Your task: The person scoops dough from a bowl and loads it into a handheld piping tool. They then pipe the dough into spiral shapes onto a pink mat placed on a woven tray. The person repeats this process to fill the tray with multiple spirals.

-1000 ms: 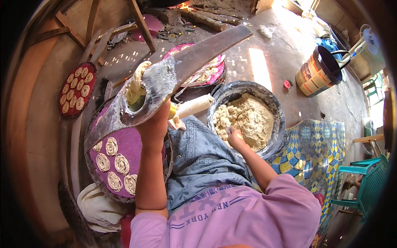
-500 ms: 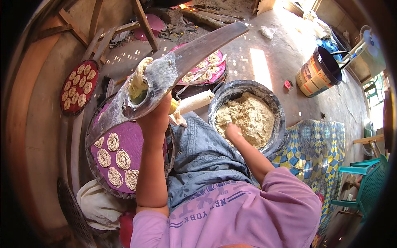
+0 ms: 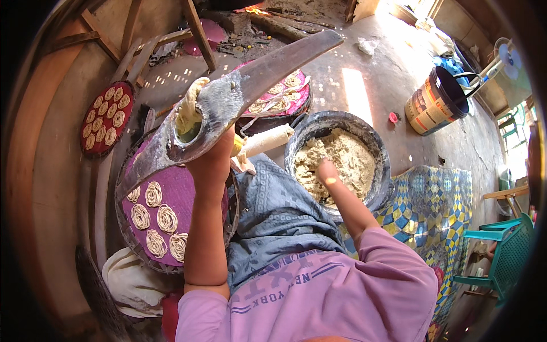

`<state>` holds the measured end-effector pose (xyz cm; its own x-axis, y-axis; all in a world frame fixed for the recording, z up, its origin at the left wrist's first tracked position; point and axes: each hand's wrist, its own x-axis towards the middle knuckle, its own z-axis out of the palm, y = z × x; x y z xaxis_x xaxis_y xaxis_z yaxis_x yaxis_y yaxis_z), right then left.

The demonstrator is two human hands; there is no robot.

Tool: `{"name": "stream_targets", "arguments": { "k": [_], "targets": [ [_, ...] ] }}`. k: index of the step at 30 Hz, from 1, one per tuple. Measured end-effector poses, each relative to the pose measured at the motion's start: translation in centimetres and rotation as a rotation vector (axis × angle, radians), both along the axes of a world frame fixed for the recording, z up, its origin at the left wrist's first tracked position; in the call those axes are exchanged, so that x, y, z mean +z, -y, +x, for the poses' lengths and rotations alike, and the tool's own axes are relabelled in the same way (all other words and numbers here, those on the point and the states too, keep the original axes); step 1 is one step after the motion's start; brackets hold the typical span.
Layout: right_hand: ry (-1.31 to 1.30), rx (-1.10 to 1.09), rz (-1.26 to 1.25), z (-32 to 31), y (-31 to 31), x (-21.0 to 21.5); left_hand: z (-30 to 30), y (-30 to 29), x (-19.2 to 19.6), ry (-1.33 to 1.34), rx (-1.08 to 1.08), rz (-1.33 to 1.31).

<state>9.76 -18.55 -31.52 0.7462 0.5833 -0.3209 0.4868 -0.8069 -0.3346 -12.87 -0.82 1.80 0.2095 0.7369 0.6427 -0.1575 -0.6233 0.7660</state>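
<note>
Your left hand (image 3: 213, 162) grips the long metal press (image 3: 228, 108), dough-loaded, above the purple tray (image 3: 188, 196) of coils. Your right hand (image 3: 326, 170) digs into the dough basin (image 3: 342, 165); how it's closed, I can't tell. One-handed, the press may tilt and smear coils.

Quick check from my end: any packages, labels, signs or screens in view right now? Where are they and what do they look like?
Round bucket with a printed orange, cream and dark banded label: upper right on the concrete floor, beyond the grey dough basin; black inside, wire handle.
Printed lettering on the lilac shirt: bottom centre, dark blue with stripes.
No signs or screens show.
</note>
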Motion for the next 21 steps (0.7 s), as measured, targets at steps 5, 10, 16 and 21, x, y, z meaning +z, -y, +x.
{"name": "stream_targets", "arguments": {
  "k": [5, 10, 16, 21],
  "targets": [
    [-0.199, 0.019, 0.025, -5.1, 1.7, 2.3, -0.1, 0.1, -0.1, -0.004, -0.001, -0.033],
    [-0.299, 0.166, 0.013, -5.5, 7.8, 9.7, 0.2, 0.1, -0.5, -0.025, -0.086, -0.031],
    [-0.168, -0.043, -0.153, -2.8, 3.3, 5.9, -0.5, 0.1, -0.6, -0.066, -0.058, -0.108],
    [-0.187, 0.066, -0.145, -6.0, 1.8, 4.1, -0.7, 0.0, -0.8, -0.088, -0.080, -0.104]
  ]
}}
